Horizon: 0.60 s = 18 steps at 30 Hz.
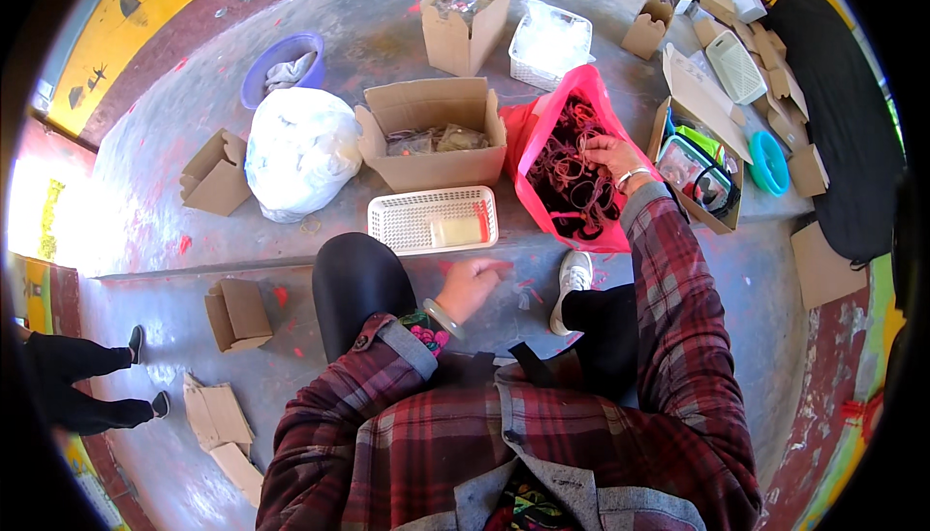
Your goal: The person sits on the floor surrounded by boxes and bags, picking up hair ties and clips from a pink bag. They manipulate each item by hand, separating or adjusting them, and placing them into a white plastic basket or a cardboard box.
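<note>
Plaid sleeves lead from the camera to both hands. From the head view, the right hand (608, 155) reaches into the pink bag (542, 134), its fingers pinching some dark red elastic loops (572, 177); a small, slow pull would probably avoid tangles. Just left of the bag's lower end, the left hand (472, 284) rests loosely curled and empty, below the white basket (433, 219).

Fingertips of the right hand (608, 153) are disappearing among tangled bands inside the pink bag (539, 134); a bystander's legs (73, 381) are being cut off at left edge.
</note>
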Tool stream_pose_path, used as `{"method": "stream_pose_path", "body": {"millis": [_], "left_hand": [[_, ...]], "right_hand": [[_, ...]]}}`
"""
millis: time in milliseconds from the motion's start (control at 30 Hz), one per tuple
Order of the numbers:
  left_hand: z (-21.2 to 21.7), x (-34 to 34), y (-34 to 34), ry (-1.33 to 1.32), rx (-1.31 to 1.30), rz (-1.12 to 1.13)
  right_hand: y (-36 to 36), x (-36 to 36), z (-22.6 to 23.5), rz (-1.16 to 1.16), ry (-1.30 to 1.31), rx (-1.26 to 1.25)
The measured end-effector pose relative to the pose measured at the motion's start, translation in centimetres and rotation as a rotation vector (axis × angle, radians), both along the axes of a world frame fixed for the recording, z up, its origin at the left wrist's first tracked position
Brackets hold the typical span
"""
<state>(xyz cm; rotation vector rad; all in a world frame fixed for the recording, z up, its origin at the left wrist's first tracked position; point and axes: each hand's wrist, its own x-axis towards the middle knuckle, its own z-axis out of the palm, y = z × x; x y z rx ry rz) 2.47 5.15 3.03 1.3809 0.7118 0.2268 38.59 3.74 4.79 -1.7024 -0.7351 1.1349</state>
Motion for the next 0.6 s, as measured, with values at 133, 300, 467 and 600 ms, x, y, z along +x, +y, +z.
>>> {"method": "stream_pose_path", "body": {"millis": [133,300,467,600], "left_hand": [[0.1,0.1,0.0,0.019,0.011,-0.023],[-0.3,0.1,0.1,0.042,0.003,-0.041],[0.0,0.0,0.3,0.045,-0.029,-0.064],[-0.4,0.0,0.0,-0.021,-0.04,0.031]], "right_hand": [[0.1,-0.1,-0.2,0.1,0.003,0.067],[1.8,-0.5,-1.2,-0.027,-0.231,0.047],[2.6,2.0,-6.5,0.103,-1.03,-0.24],[2.7,0.3,-6.5,0.13,-1.083,-0.369]]}}
